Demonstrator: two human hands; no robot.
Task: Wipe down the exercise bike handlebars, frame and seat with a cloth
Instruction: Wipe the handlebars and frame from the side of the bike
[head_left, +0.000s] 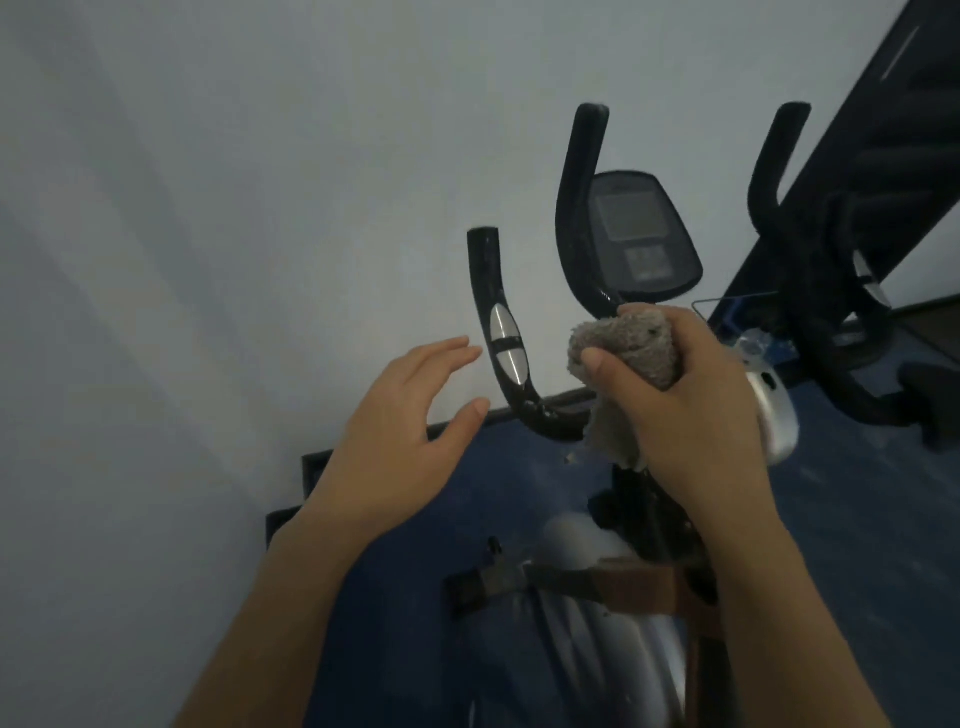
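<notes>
Right hand (691, 384) wrapped round a bunched grey cloth (623, 353), thumb across the front, fingers curled behind, so the wad stays thick enough to press on tubing. Cloth held against the base of the inner handlebar (582, 208), just below the console (636, 234), loose tail hanging down toward the frame post (644, 499). Probably in contact with the bar there, though blur and the hand hide the exact join. Left hand (400, 431) open, fingers straight and slightly spread, holding nothing, hovering just beside the outer handlebar (506, 338) with its silver pulse sensor (506, 345); apparently poised to steady that bar while wiping. Handlebars apparently the step in hand; frame below not obviously reached, seat out of view. Blue floor (857, 519) beneath, pale wall (234, 182) behind, second machine (841, 270) to the right.
</notes>
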